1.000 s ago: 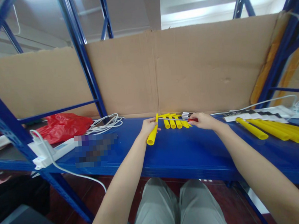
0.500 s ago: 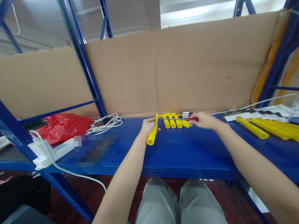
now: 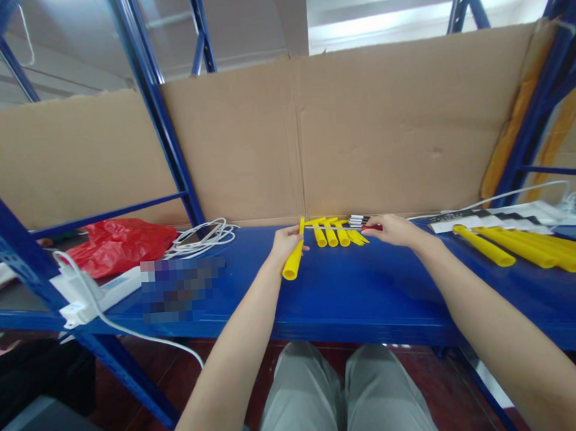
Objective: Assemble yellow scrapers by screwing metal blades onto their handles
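My left hand [image 3: 286, 243] is closed around a yellow tube [image 3: 291, 263] whose round open end faces me and whose narrower end points away. In my right hand [image 3: 391, 229] is a screwdriver [image 3: 372, 228] with a red and black handle, its long thin metal shaft lying level towards the left. The tip meets the yellow tube near its far end; whether it sits in a hole or screw there is too small to tell. Behind the shaft lie several similar yellow tubes [image 3: 332, 237] in a row, with thin yellow pieces [image 3: 356, 237] at their right.
More yellow tubes [image 3: 534, 249] rest on the blue shelf [image 3: 351, 296] at the right, against black and white pieces [image 3: 488, 219]. At the left are a red plastic bag [image 3: 126, 241], coiled white cable [image 3: 206, 237] and a power strip [image 3: 102, 295]. Cardboard [image 3: 361, 133] stands behind.
Both hands keep their grips and places almost unchanged. The screwdriver's shaft looks lighter and its handle seems slightly turned. The whole view has shifted a little.
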Available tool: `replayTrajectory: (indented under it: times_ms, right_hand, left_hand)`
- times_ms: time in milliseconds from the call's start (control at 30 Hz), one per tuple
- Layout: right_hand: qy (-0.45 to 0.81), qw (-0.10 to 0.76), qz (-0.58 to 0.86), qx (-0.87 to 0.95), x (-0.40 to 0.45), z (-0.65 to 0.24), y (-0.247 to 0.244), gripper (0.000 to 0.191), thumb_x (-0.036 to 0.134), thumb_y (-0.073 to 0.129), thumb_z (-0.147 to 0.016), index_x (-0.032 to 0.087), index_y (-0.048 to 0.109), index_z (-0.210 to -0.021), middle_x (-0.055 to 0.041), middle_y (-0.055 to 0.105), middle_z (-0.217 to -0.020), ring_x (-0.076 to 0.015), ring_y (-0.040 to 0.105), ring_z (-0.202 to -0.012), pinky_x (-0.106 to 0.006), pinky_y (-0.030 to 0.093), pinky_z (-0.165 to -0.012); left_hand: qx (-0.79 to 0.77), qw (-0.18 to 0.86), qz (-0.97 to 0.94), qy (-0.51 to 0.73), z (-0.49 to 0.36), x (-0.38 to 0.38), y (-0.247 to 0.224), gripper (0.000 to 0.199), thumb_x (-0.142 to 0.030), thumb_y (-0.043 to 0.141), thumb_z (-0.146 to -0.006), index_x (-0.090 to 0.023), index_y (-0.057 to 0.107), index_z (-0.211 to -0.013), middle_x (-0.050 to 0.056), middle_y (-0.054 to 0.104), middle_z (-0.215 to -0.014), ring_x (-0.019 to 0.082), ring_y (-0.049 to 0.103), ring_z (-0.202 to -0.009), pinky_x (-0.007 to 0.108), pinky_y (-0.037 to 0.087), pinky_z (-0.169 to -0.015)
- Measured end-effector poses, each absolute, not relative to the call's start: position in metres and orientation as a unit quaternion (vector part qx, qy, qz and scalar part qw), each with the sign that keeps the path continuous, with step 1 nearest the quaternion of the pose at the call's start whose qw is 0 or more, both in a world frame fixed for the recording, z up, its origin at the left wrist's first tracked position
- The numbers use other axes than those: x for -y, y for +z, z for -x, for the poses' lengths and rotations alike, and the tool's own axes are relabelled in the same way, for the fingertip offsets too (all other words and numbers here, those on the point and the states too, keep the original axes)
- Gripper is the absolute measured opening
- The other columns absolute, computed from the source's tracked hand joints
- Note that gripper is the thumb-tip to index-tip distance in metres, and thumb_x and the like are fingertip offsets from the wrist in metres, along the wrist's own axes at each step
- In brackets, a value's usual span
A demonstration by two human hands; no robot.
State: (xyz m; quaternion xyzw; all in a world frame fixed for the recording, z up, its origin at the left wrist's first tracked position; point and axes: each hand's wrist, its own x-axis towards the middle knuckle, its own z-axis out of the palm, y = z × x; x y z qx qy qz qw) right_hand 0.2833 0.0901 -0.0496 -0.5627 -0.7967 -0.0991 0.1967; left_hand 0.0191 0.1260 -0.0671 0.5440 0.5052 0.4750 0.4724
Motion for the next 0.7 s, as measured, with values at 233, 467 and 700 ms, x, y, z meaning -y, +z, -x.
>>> replayTrajectory:
  times_ms: [233,467,700]
  right_hand:
    - [-0.107,0.216,0.578,0.780,-0.0895,-0.2815,-0.0524,0.012,0.031,0.059,-0.075,0.023,0.056,-0.083,-0.0037,0.069,-0.077,-0.0179,0.060,-0.065,-0.025,0.035,-0.055]
    - [-0.056,0.209,0.552,0.806,-0.0903,-0.2829,-0.0526,0.017,0.034,0.049,-0.083,0.021,0.059,-0.080,-0.0078,0.070,-0.086,-0.0208,0.062,-0.076,-0.028,0.040,-0.063]
    - [-0.097,0.209,0.579,0.782,-0.0893,-0.2785,-0.0547,0.016,0.031,0.061,-0.074,0.021,0.058,-0.086,-0.0052,0.069,-0.080,-0.0190,0.061,-0.067,-0.025,0.037,-0.056]
  left_hand:
    - [-0.507,0.468,-0.544,0.479,-0.0203,-0.1266,-0.0671,0.046,-0.005,0.060,-0.078,-0.012,0.058,-0.124,0.011,0.069,-0.092,0.010,0.061,-0.042,0.017,0.041,-0.037]
    - [-0.492,0.465,-0.540,0.500,-0.0216,-0.1211,-0.0649,0.047,-0.002,0.055,-0.081,-0.012,0.055,-0.126,0.012,0.068,-0.103,0.008,0.061,-0.044,0.014,0.040,-0.035]
    - [-0.499,0.458,-0.545,0.494,-0.0204,-0.1267,-0.0666,0.050,-0.003,0.056,-0.079,-0.011,0.054,-0.128,0.012,0.070,-0.096,0.010,0.063,-0.046,0.016,0.042,-0.039]
